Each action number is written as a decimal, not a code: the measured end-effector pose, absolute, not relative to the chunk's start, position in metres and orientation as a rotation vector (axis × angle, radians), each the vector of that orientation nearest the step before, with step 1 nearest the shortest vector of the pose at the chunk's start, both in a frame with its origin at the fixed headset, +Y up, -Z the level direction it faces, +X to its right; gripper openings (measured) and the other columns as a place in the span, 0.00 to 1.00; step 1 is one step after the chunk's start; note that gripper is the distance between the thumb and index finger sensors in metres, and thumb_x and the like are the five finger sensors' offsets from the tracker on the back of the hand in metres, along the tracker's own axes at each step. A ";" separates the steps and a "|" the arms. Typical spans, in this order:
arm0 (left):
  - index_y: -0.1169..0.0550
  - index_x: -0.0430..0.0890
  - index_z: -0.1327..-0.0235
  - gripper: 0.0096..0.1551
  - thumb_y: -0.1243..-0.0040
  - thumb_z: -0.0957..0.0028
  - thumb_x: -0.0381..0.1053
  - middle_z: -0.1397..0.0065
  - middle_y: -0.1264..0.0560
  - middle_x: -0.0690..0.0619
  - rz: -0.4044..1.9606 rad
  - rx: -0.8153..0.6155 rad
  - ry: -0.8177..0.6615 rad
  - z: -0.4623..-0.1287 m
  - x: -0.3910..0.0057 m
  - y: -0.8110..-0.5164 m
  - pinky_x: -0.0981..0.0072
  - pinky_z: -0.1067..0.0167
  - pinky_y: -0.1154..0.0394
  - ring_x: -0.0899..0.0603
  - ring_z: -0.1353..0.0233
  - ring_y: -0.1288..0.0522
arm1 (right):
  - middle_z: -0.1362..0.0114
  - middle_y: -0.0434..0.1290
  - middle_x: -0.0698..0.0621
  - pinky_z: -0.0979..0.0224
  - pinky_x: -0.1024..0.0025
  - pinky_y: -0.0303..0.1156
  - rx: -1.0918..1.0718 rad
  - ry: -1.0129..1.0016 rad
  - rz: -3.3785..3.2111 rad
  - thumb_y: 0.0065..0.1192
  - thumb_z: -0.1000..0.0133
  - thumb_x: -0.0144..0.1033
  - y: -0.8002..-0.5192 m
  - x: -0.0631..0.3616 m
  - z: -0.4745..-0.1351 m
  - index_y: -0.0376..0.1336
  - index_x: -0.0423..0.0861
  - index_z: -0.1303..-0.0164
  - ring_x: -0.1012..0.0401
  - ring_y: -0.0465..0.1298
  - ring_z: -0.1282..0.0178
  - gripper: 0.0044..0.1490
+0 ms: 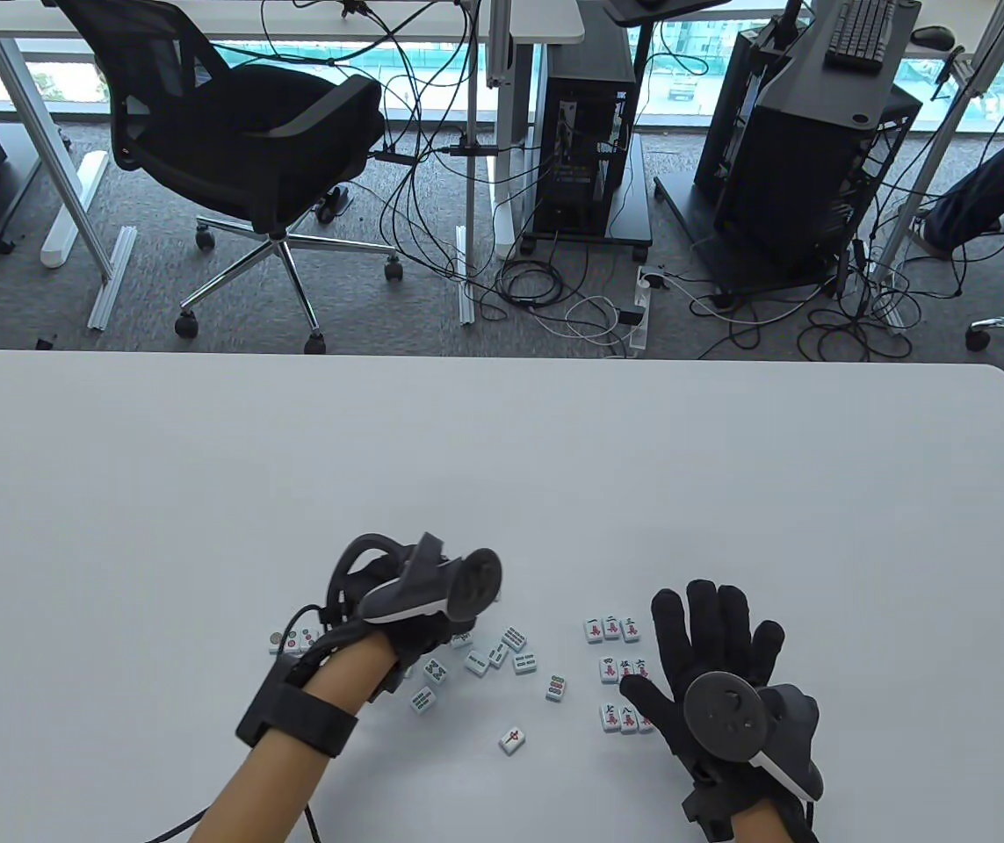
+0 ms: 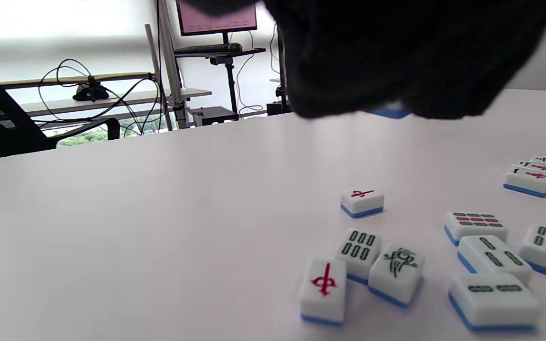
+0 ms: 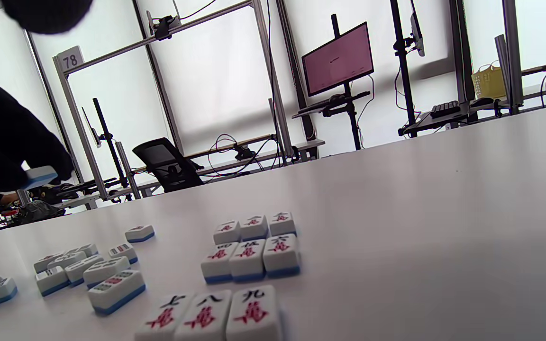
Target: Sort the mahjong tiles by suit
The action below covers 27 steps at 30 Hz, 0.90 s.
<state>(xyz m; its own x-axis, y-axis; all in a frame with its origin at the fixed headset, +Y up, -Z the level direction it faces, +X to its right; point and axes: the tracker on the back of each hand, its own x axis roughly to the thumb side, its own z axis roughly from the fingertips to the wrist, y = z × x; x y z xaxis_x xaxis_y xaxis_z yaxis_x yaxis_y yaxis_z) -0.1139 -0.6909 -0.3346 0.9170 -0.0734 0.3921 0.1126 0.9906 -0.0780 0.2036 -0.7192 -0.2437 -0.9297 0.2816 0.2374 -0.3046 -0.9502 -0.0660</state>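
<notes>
White mahjong tiles with blue backs lie face up near the table's front edge. Character tiles (image 1: 623, 672) form a three-by-three block (image 3: 250, 258). My right hand (image 1: 712, 645) lies flat with fingers spread just right of this block, the thumb beside its middle row. Loose bamboo tiles (image 1: 502, 657) are scattered in the middle (image 2: 486, 255). My left hand (image 1: 444, 625) hovers over their left part and pinches one tile (image 2: 389, 112), seen as a blue edge (image 3: 40, 176); its face is hidden. A red-centre tile (image 1: 512, 740) lies alone in front.
Circle tiles (image 1: 291, 641) sit left of my left wrist. A second red-centre tile (image 2: 324, 284) lies against a bird tile (image 2: 398, 265). The white table (image 1: 502, 457) stretches bare toward its far edge. An office chair (image 1: 238, 140) and computer carts stand beyond it.
</notes>
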 end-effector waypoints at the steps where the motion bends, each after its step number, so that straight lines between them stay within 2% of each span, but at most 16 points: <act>1: 0.17 0.47 0.51 0.34 0.28 0.69 0.64 0.76 0.15 0.65 -0.111 -0.108 -0.385 -0.331 -0.125 -0.691 0.64 0.75 0.21 0.57 0.84 0.22 | 0.15 0.27 0.44 0.26 0.28 0.27 0.326 -0.145 2.822 0.46 0.48 0.67 -0.719 0.203 -0.244 0.29 0.57 0.20 0.42 0.26 0.19 0.55; 5: 0.17 0.48 0.51 0.34 0.28 0.69 0.64 0.76 0.15 0.65 -0.213 -0.159 -0.333 -0.304 -0.173 -0.706 0.64 0.76 0.21 0.57 0.85 0.22 | 0.15 0.28 0.44 0.26 0.28 0.28 0.327 -0.141 2.832 0.45 0.48 0.67 -0.720 0.202 -0.244 0.29 0.57 0.20 0.42 0.26 0.19 0.55; 10: 0.17 0.48 0.51 0.34 0.28 0.69 0.64 0.77 0.15 0.65 -0.293 -0.209 -0.316 -0.279 -0.200 -0.725 0.64 0.76 0.21 0.57 0.85 0.22 | 0.15 0.28 0.44 0.26 0.28 0.28 0.334 -0.129 2.847 0.45 0.48 0.67 -0.722 0.200 -0.244 0.29 0.57 0.20 0.42 0.26 0.19 0.55; 17: 0.17 0.49 0.51 0.34 0.28 0.70 0.64 0.77 0.15 0.66 -0.320 -0.232 -0.296 -0.269 -0.212 -0.745 0.65 0.76 0.21 0.57 0.85 0.22 | 0.15 0.28 0.44 0.26 0.28 0.28 0.340 -0.106 2.862 0.45 0.48 0.67 -0.725 0.198 -0.244 0.29 0.57 0.20 0.42 0.26 0.19 0.55; 27: 0.17 0.50 0.50 0.34 0.28 0.70 0.64 0.77 0.15 0.66 -0.368 -0.230 -0.293 -0.265 -0.216 -0.757 0.64 0.75 0.21 0.57 0.85 0.22 | 0.15 0.28 0.44 0.26 0.28 0.28 0.340 -0.106 2.858 0.45 0.48 0.67 -0.725 0.198 -0.244 0.29 0.57 0.20 0.42 0.26 0.19 0.55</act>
